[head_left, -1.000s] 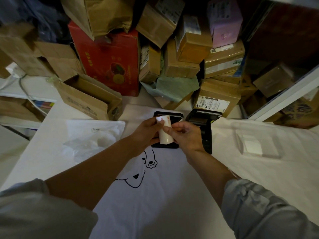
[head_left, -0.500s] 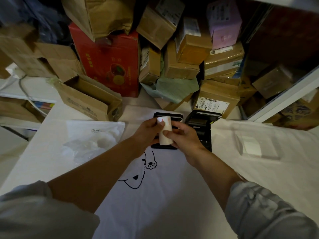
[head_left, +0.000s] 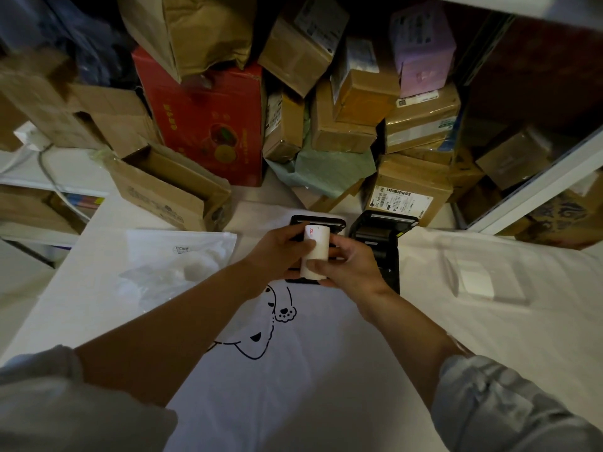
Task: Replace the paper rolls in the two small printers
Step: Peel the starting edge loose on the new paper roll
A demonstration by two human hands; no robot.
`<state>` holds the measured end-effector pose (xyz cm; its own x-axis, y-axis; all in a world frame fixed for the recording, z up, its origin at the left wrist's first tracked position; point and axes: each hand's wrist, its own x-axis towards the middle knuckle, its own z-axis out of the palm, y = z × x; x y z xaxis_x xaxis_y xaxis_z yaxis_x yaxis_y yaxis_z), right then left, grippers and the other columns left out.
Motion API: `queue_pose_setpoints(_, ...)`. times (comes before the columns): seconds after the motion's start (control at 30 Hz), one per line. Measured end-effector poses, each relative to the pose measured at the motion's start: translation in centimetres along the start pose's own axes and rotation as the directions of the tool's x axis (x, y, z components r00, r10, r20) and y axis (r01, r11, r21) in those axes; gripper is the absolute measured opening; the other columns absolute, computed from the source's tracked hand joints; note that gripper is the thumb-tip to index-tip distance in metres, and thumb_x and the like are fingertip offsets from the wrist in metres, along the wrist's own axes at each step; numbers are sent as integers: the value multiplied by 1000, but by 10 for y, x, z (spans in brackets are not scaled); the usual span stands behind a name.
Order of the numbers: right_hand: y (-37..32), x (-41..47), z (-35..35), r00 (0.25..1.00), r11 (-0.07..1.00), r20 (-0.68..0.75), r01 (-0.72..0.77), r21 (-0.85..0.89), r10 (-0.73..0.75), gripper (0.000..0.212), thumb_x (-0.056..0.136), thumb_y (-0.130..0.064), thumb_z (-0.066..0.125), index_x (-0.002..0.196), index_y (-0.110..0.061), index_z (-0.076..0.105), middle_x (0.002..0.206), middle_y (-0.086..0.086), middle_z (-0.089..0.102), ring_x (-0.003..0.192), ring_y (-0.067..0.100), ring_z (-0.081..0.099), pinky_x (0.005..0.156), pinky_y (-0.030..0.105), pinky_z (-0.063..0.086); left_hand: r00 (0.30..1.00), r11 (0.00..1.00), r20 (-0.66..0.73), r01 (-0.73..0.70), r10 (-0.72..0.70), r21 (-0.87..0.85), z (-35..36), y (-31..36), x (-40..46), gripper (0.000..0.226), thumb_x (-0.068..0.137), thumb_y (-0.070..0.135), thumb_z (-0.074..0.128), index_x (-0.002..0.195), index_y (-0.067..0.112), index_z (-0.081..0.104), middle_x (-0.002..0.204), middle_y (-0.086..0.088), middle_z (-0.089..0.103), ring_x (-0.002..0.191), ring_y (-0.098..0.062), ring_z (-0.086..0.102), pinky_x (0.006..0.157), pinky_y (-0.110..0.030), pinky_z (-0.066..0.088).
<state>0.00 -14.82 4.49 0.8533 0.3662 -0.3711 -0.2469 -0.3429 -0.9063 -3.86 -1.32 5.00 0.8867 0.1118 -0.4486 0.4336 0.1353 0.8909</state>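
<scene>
Both hands hold one white roll (head_left: 314,252). The left hand (head_left: 280,252) grips its left side, and the right hand (head_left: 347,267) pinches its right side. Just under the roll sits a black printer (head_left: 318,221). Another printer (head_left: 383,233) stands open, just right of the right hand.
</scene>
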Motion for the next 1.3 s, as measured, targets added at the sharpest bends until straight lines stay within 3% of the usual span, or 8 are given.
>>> queue_pose_setpoints(0.23,-4,0,3,983,972,-42,167,-165,-176,59,72,-14,80,126,-19,57,101,-3,63,98,16,62,85,41,56,998,996,-48,-27,31,90,3,5,-1,39,91,14,57,129,20,53,100,-1,66,85,-10,65,62,-18,56)
queue_pose_setpoints(0.5,-9,-5,2,977,977,-62,197,-83,-203,60,72,-14,80,127,-20,56,96,-11,62,90,6,61,82,35,57,998,987,-11,-59,61,147,-1,15,-2,36,93,9,49,128,17,54,95,0,66,83,-10,66,62,-19,58)
queue_pose_setpoints(0.67,-11,-11,-8,989,985,20,147,92,-149,58,79,-9,73,132,-23,52,107,-12,62,100,9,61,72,20,57,998,992,-11,-64,65,106,-11,16,-4,35,94,5,49,126,20,57,105,-5,69,92,-16,68,72,-25,59)
queue_pose_setpoints(0.8,-12,-11,-21,990,941,112,49,334,-91,53,84,0,64,132,-18,53,119,3,67,109,19,65,81,29,57,994,994,28,-106,106,6,-13,14,-7,30,93,14,56,122,18,62,111,-3,70,100,-14,67,79,-25,57)
queue_pose_setpoints(0.9,-15,-9,-24,989,882,125,8,470,-76,46,87,1,60,130,-16,55,119,6,68,108,19,65,83,32,57,975,975,-34,-220,219,-31,-3,21,-8,29,88,11,63,116,17,64,95,8,70,85,-1,68,71,-17,56)
queue_pose_setpoints(1.0,-20,-5,-19,998,880,37,32,474,-56,40,89,-6,59,128,-17,57,116,4,68,111,19,63,90,38,55,911,893,-87,-372,403,252,6,27,-6,34,87,10,64,120,12,63,103,4,71,88,3,65,82,-20,55)
queue_pose_setpoints(1.13,-27,-2,-11,994,882,-94,100,460,-63,35,90,-11,61,125,-16,57,107,0,71,104,14,67,87,37,56,739,611,-149,-407,658,678,14,27,-3,26,89,22,61,114,20,69,101,0,73,88,-13,67,79,-35,55)
queue_pose_setpoints(1.3,-28,-1,-8,986,876,-154,134,464,-69,35,90,-15,62,124,-13,55,99,-4,72,101,12,67,81,34,59,675,511,-130,-405,727,758,14,35,-3,21,88,25,61,106,22,72,97,0,74,85,-16,68,72,-38,56)
